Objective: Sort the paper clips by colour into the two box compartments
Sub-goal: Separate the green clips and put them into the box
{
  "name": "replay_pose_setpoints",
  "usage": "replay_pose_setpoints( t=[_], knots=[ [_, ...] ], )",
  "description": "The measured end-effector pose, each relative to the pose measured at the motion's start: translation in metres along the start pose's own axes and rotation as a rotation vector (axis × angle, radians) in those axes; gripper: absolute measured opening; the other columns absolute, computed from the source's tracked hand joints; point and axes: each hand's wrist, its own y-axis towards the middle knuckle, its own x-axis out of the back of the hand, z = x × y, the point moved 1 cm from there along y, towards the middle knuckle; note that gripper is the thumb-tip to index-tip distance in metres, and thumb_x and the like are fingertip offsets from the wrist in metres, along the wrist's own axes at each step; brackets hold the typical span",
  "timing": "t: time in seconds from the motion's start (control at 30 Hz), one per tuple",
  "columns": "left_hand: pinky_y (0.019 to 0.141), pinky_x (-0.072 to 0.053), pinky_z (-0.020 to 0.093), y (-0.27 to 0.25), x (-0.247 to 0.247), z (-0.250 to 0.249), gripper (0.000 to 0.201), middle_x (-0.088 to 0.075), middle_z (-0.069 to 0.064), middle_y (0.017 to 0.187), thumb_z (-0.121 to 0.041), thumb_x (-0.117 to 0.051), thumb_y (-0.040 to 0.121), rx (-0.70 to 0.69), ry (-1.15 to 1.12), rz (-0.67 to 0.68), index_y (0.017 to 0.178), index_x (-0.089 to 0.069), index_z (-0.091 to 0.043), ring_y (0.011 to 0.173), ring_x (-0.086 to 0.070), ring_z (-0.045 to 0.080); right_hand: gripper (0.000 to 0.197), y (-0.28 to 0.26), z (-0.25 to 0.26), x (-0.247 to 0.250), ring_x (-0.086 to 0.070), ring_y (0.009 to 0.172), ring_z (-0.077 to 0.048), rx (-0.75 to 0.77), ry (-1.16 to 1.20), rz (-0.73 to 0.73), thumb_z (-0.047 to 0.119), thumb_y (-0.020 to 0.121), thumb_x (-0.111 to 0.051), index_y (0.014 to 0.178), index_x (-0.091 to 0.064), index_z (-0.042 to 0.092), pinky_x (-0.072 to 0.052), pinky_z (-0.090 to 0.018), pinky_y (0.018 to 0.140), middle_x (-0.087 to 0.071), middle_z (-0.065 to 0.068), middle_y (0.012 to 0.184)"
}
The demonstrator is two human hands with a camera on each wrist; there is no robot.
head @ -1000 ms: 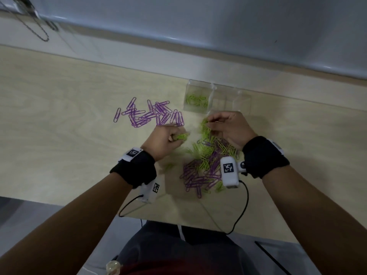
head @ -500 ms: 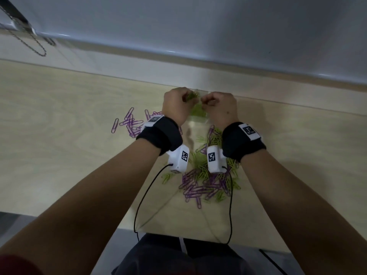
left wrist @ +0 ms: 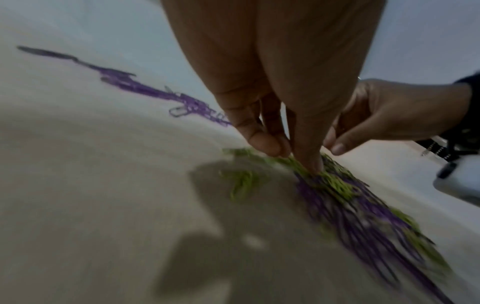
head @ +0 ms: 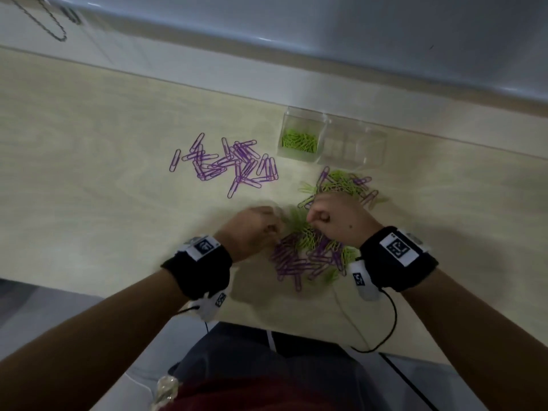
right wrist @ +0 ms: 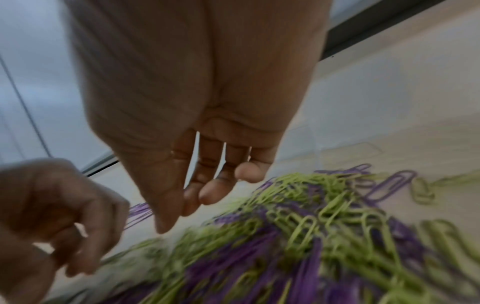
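Note:
A clear two-compartment box (head: 321,130) stands at the back; its left compartment holds green clips (head: 299,143), and its right compartment (head: 354,146) shows none. A mixed pile of green and purple clips (head: 311,253) lies in front of the box. My left hand (head: 255,229) is at the pile's left edge. In the left wrist view its thumb and forefinger (left wrist: 291,156) pinch down on green clips (left wrist: 335,185). My right hand (head: 335,218) hovers just above the pile. Its fingers (right wrist: 207,197) hang loosely curled and hold nothing.
A separate heap of purple clips (head: 228,164) lies to the left of the box. A few mixed clips (head: 344,182) spread behind my right hand. The table's near edge (head: 118,292) runs close to my wrists, with cables hanging over it.
Both hands have come back from over the box's left compartment to the mixed pile. The box is in plain view again, and the left hand now touches green clips.

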Motion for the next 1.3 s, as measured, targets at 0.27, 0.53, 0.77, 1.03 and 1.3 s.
replay_pose_setpoints(
  t=[0.27, 0.53, 0.77, 1.03, 1.3],
  knots=[
    [0.067, -0.046, 0.036, -0.007, -0.027, -0.006, 0.025, -0.062, 0.017, 0.092, -0.017, -0.074, 0.067, 0.220, -0.002, -0.069, 0.083, -0.062, -0.003, 0.084, -0.059, 0.035, 0.033, -0.017, 0.039, -0.048, -0.046, 0.102, -0.022, -0.097, -0.359, 0.146, 0.045, 0.072, -0.069, 0.091, -0.060, 0.019, -0.037, -0.039, 0.084, -0.050, 0.000, 0.101],
    [0.064, -0.045, 0.024, -0.012, -0.005, 0.015, 0.016, -0.065, 0.002, 0.070, -0.014, -0.078, 0.070, 0.410, -0.405, -0.179, 0.075, -0.065, -0.021, 0.064, -0.057, 0.011, 0.008, -0.026, 0.022, -0.051, -0.050, 0.091, -0.022, -0.243, -0.128, 0.009, 0.022, 0.078, -0.067, 0.074, -0.065, 0.016, -0.042, -0.031, 0.074, -0.051, -0.001, 0.094],
    [0.065, -0.053, 0.032, 0.001, 0.029, 0.025, 0.009, -0.060, -0.002, 0.068, -0.001, -0.050, 0.093, 0.370, -0.662, -0.208, 0.091, -0.056, -0.007, 0.057, -0.058, 0.002, 0.014, -0.027, 0.017, -0.014, -0.057, 0.068, -0.007, -0.286, 0.369, -0.079, 0.015, 0.087, -0.063, 0.077, -0.065, 0.005, -0.043, -0.019, 0.066, -0.063, 0.001, 0.080],
    [0.048, -0.043, 0.016, 0.009, 0.056, 0.025, 0.024, -0.060, 0.014, 0.086, 0.000, -0.026, 0.101, 0.382, -0.835, -0.387, 0.103, -0.051, 0.000, 0.058, -0.063, 0.007, 0.016, 0.023, 0.032, -0.001, -0.065, 0.077, -0.015, -0.413, 0.813, -0.221, 0.019, 0.088, -0.063, 0.079, -0.066, 0.006, -0.050, -0.029, 0.069, -0.071, -0.009, 0.084],
    [0.058, -0.043, 0.024, 0.009, 0.069, 0.035, 0.007, -0.056, 0.003, 0.072, -0.011, -0.061, 0.089, 0.409, -0.735, -0.480, 0.094, -0.063, -0.007, 0.059, -0.049, 0.012, 0.010, 0.058, 0.063, -0.006, -0.071, 0.092, -0.025, -0.383, 1.206, -0.200, 0.013, 0.093, -0.058, 0.084, -0.060, 0.007, -0.056, -0.032, 0.078, -0.070, -0.020, 0.102]
  ],
)
